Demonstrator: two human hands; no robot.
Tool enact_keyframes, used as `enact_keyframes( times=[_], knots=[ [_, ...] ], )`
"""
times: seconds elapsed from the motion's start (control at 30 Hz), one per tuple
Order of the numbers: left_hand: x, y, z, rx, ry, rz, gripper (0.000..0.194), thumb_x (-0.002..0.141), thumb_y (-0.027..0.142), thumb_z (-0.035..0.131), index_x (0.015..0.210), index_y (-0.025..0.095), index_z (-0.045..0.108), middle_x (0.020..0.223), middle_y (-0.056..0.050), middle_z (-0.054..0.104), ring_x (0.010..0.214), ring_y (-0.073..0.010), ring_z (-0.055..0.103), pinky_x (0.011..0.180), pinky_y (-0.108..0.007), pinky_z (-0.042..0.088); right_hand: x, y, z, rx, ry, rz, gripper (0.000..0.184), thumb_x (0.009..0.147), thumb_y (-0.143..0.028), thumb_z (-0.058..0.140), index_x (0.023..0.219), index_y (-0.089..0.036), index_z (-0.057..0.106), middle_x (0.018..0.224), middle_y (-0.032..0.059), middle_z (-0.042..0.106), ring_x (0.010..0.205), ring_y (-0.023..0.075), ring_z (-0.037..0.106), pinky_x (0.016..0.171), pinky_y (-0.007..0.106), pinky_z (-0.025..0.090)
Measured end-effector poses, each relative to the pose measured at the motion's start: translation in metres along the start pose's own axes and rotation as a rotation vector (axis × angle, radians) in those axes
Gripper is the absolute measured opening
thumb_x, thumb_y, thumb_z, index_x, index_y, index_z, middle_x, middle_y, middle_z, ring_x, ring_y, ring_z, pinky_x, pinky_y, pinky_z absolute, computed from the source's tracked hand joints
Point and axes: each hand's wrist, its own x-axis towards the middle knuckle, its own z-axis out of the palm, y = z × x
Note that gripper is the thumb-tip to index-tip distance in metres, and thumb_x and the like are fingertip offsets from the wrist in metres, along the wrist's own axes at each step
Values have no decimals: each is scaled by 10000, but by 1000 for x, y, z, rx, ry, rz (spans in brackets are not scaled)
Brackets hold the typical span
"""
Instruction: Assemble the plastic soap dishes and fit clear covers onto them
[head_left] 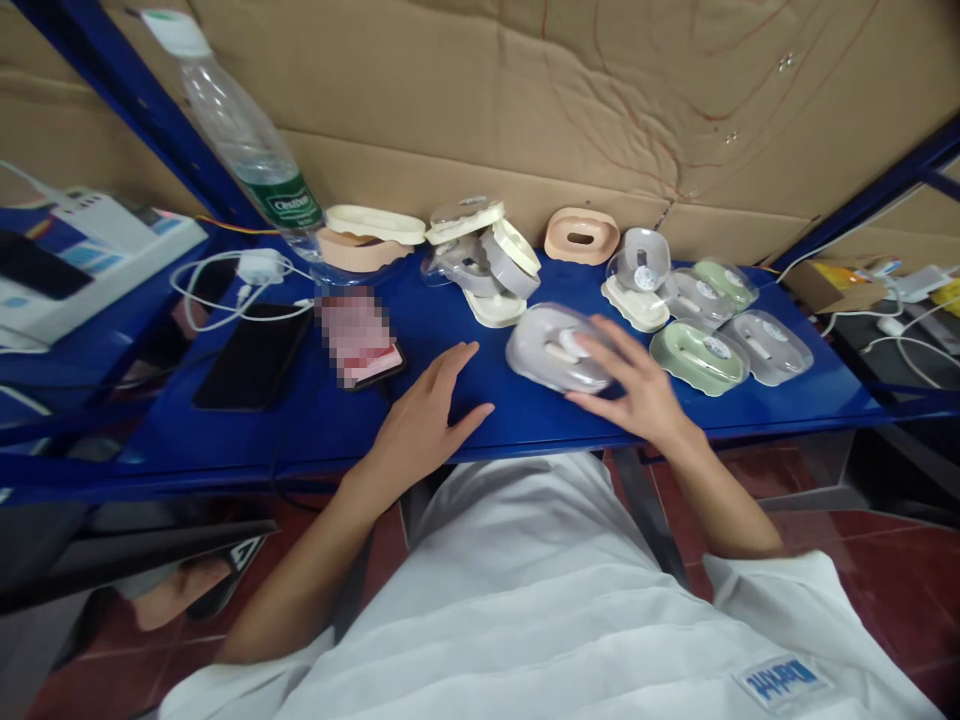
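My left hand [427,415] lies flat on the blue shelf [480,420], fingers stretched forward and holding nothing. To its right, my right hand [634,385] reaches onto a grey oval device under a clear lid [551,352]; its fingers rest spread on the lid's right side. Behind that device lie more of the same kind: a green one [697,357], a grey one [769,345], a cream one with a raised clear cover [637,285], and a pile of grey and cream parts [480,262].
A plastic water bottle [247,140] leans at the back left. A black phone [251,355] with a white charger cable [259,270] lies left, beside a pink blurred item [356,335]. Cardboard [600,90] walls the back. A peach oval part [581,235] stands against it.
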Motion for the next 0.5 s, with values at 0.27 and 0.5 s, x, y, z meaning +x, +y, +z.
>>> enact_keyframes(
  times=[0.27, 0.5],
  knots=[
    [2, 2, -1, 116, -43, 18, 531, 1101, 486, 553, 1584, 265, 539, 1617, -103, 600, 1478, -324, 592, 1238, -530, 511, -167, 160, -143, -750, 713, 610, 972, 777, -823, 750, 1473, -146, 719, 1387, 309, 725, 1353, 465, 686, 1129, 626, 516],
    [2, -7, 4, 169, -13, 96, 468, 1105, 558, 520, 1444, 275, 674, 1527, -110, 671, 1377, -350, 657, 1211, -553, 534, -225, 234, -147, -668, 475, 959, 793, 824, -643, 787, 1445, -152, 739, 1429, 311, 691, 1401, 446, 659, 1165, 567, 493]
  ],
)
